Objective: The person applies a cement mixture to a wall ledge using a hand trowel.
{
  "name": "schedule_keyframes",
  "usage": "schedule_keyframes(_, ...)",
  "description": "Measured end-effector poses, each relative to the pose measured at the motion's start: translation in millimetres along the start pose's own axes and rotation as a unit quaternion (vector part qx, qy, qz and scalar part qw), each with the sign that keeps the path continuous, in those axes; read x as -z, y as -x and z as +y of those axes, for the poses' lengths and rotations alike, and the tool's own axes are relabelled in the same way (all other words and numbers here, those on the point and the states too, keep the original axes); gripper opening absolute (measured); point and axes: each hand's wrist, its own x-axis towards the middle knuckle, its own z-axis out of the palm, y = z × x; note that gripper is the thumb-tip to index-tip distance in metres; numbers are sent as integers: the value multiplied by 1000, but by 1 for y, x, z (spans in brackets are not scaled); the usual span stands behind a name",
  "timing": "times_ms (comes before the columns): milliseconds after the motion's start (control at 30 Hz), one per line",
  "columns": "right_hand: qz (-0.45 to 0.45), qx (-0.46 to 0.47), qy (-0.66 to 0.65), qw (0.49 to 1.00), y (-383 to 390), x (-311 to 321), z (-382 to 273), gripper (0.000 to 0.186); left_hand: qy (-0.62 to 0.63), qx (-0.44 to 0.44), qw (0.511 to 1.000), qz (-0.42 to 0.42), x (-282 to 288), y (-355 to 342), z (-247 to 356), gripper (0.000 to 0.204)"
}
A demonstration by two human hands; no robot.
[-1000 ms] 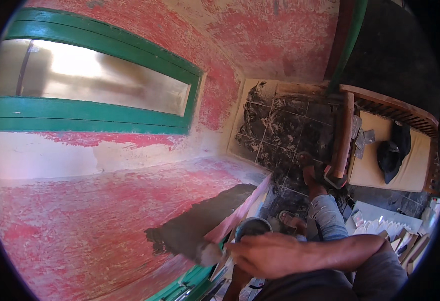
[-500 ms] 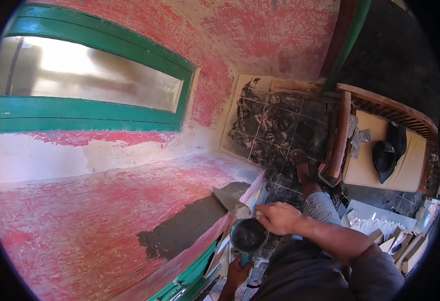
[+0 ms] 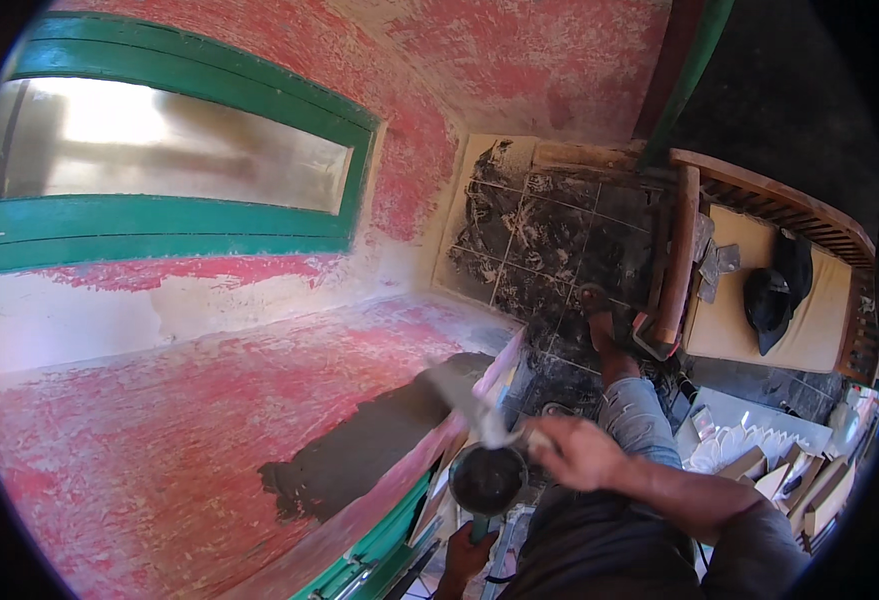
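My right hand [image 3: 576, 452] grips a metal trowel [image 3: 471, 405] by its handle. The blade, blurred, is raised at the right end of a dark grey mortar patch [image 3: 359, 450] on a pink, scraped ledge [image 3: 149, 430]. Below the trowel, my left hand [image 3: 465, 550] holds a round dark pot [image 3: 488, 482] upright by its teal handle. Dark material coats the pot's inside. Its far rim is beside my right fingers.
A green-framed window [image 3: 159, 218] is in the left wall. Dark, smeared floor tiles [image 3: 529, 235] lie beside a wooden bench [image 3: 676, 270] with a cream cushion and black cloth items. White stacked pieces and boards [image 3: 809, 490] lie at lower right.
My right hand and trowel have moved right from over the patch to above the pot. The pot and left hand have come into fuller view. The mortar now reaches farther toward the ledge's right end.
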Motion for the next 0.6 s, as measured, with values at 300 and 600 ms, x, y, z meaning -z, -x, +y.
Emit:
schedule_keyframes(300,53,-119,-113,985,-22,-108,60,49,-124,-43,991,31,6,45,-79,31)
schedule_keyframes(600,116,-32,-128,984,-23,-217,67,47,-316,-216,917,108,22,63,-156,44)
